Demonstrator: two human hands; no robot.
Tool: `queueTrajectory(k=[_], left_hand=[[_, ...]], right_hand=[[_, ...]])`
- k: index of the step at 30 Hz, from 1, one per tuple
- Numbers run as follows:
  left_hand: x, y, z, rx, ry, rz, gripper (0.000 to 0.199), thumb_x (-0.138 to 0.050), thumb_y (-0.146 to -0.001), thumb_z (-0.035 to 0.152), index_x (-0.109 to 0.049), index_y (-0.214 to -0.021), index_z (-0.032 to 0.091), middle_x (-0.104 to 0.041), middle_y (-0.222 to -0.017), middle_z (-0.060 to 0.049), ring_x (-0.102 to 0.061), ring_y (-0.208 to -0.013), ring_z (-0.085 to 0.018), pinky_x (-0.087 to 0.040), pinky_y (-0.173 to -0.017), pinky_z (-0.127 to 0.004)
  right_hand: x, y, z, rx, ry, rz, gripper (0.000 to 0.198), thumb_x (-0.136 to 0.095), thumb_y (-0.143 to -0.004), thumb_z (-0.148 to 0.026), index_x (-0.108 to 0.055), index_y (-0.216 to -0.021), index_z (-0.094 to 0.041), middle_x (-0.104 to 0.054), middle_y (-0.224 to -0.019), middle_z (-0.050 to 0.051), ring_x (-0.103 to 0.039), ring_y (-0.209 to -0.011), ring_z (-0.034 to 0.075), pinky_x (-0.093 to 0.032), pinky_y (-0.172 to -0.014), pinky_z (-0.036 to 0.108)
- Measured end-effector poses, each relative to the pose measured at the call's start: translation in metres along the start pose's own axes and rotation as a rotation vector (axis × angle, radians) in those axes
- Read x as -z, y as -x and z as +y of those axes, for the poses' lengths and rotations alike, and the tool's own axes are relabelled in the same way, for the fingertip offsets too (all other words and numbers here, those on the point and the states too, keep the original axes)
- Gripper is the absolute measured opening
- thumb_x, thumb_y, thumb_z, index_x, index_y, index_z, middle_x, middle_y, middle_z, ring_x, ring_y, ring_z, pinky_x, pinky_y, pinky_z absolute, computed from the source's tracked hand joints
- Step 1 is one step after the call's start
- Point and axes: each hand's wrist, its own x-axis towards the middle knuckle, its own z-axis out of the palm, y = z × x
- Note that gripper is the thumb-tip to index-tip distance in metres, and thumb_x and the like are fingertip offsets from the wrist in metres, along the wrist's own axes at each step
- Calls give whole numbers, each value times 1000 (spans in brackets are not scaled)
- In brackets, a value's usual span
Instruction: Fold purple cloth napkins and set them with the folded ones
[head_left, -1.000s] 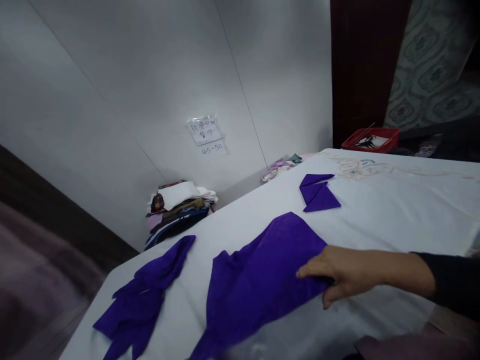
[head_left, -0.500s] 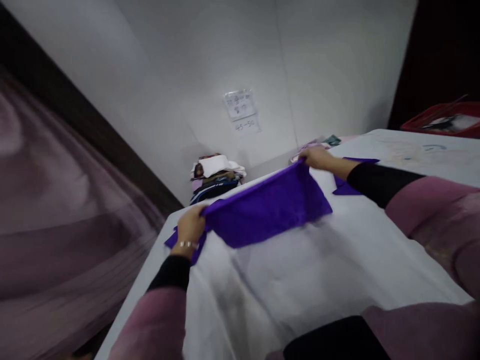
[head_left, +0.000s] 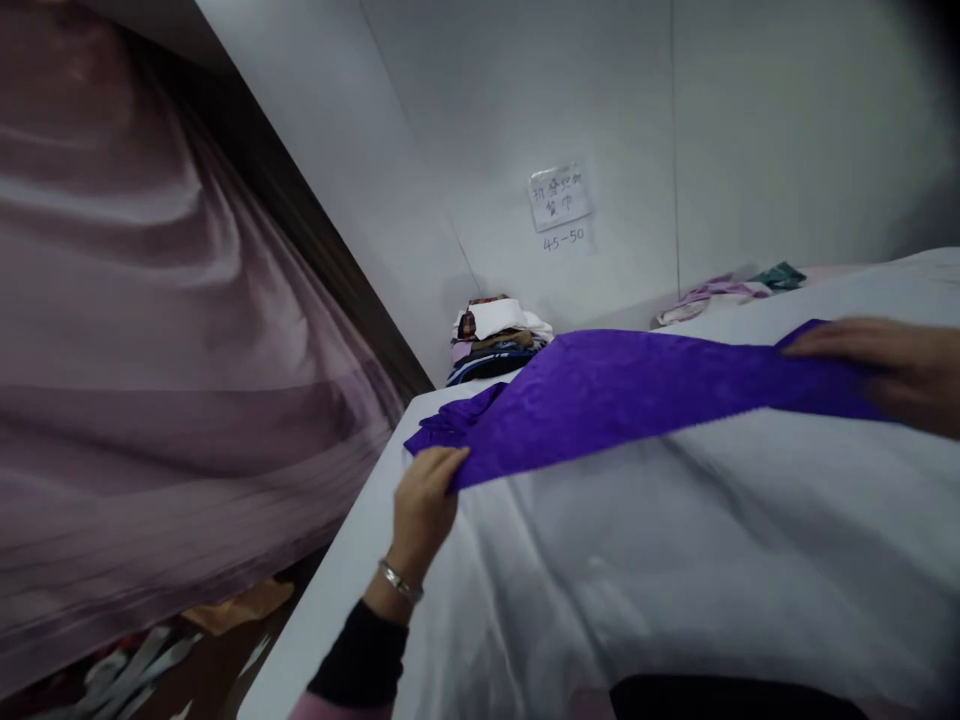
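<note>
A purple cloth (head_left: pixel 600 390) lies folded into a long strip across the white table cover, its near edge running nearly straight. My left hand (head_left: pixel 427 500), with a bracelet at the wrist, pinches the strip's near left corner between thumb and fingers. A crumpled part of the same cloth pokes out beyond that hand. At the right edge of the view, my right hand (head_left: pixel 900 365) lies over the cloth's right part. Its fingers are stretched out and a little blurred, pointing left.
Folded clothes are stacked (head_left: pixel 499 340) behind the table's far left corner. Pink and teal fabrics (head_left: pixel 720 295) lie along the far edge. A paper sign (head_left: pixel 559 197) hangs on the wall. A pinkish curtain (head_left: pixel 172 350) drapes at the left.
The raised purple cloth has come down and now lies as a wider strip. My right hand has moved right, away from its held top corner. The view has turned left.
</note>
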Motion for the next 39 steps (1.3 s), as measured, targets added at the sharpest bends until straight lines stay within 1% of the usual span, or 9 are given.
queueTrajectory(k=[9,15,18,21,26,28,30,34,39], left_hand=[[-75,133,46,62,265,-373,52,-45,-73,0,-65,-108,34,-68,-92,-7,-64,-86,-25,-58,-75,-43],[-87,169,75,19,438,-419,51,-53,-70,5,-62,-111,34,-69,-92,-6,-64,-84,-25,-57,-70,-44],[-85,159,85,38,495,-488,56,-51,-68,5,-60,-114,37,-68,-94,-7,-64,-88,-25,-55,-77,-46],[-79,137,89,55,527,-669,55,-53,-69,10,-61,-115,39,-68,-99,-8,-63,-95,-25,-51,-84,-46],[-71,97,81,190,634,-1117,54,-74,-61,42,-62,-114,38,-70,-100,-5,-65,-93,-28,-52,-82,-43],[-76,79,74,298,735,-1194,59,-72,-63,53,-60,-118,34,-71,-99,-2,-67,-89,-25,-54,-78,-37],[-89,60,69,309,719,-1088,49,-65,-74,52,-61,-117,29,-71,-98,-3,-67,-87,-20,-53,-77,-31],[-132,17,65,92,412,-754,32,-54,-86,32,-64,-112,16,-68,-103,-11,-63,-95,-20,-49,-84,-30],[-186,-30,81,-46,381,-644,43,-44,-86,9,-51,-128,11,-51,-134,-15,-44,-124,-22,-35,-103,-34]], right_hand=[[-82,165,30,-95,-31,-494,41,-39,-76,-24,-73,-96,-33,-70,-103,4,-68,-91,23,-58,-70,33],[-90,201,47,-162,-27,-661,41,-42,-70,-22,-75,-91,-29,-71,-104,8,-66,-96,29,-56,-81,42],[-86,180,11,-142,-69,-647,49,-45,-64,-20,-72,-104,-30,-67,-115,8,-59,-109,33,-51,-90,50],[-88,147,-48,-158,-319,-689,49,-47,-77,-28,-59,-122,-40,-58,-130,0,-53,-118,27,-46,-98,44],[-123,121,-123,-345,-334,-676,31,-41,-83,-50,-66,-98,-39,-73,-95,0,-68,-88,28,-56,-75,41],[-142,122,-138,-348,-244,-697,31,-41,-81,-54,-66,-83,-36,-72,-77,1,-69,-70,29,-55,-61,41],[-156,125,-146,-314,-158,-707,31,-41,-79,-54,-63,-73,-33,-69,-66,2,-67,-60,29,-51,-53,41],[-165,127,-150,-272,-187,-693,23,-39,-76,-36,-58,-64,-31,-66,-59,1,-65,-55,27,-47,-48,37],[-147,115,-140,-372,-386,-667,17,-42,-75,-33,-50,-61,-28,-61,-54,-3,-60,-48,21,-44,-46,32]])
